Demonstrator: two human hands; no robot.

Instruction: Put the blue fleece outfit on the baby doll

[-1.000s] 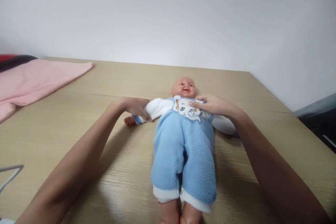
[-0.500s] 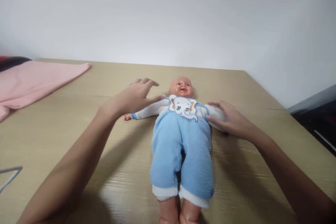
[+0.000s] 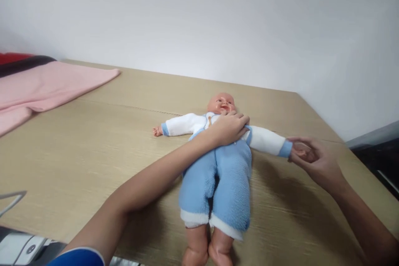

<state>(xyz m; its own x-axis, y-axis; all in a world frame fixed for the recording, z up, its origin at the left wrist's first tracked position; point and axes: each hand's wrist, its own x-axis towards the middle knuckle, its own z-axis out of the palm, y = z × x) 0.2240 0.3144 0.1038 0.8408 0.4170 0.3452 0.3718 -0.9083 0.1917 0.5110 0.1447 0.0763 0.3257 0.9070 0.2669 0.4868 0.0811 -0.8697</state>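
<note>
A baby doll [image 3: 215, 174] lies face up on the wooden table [image 3: 102, 149], its bare feet toward me. Its blue fleece outfit has white sleeves, blue cuffs and white leg hems. My left hand [image 3: 229, 128] lies across the chest, covering most of the elephant patch, with its fingers curled over the doll's shoulder on the right side. At the end of the outstretched sleeve [image 3: 268, 140] on that side, my right hand [image 3: 321, 162] curves around the doll's small hand, thumb and fingertips closed at the blue cuff. The doll's other arm [image 3: 183, 125] rests stretched out on the left.
Pink cloth [image 3: 56, 83] lies at the far left, beside black and red material [image 3: 15, 59]. A white cable [image 3: 12, 201] and a white device [image 3: 23, 247] appear at lower left. A white wall stands behind the table; something dark is beyond its right edge.
My left hand has come across onto the doll's chest and shoulder. My right hand has moved outward from the upper arm to the cuff, and that arm is now stretched out to the right.
</note>
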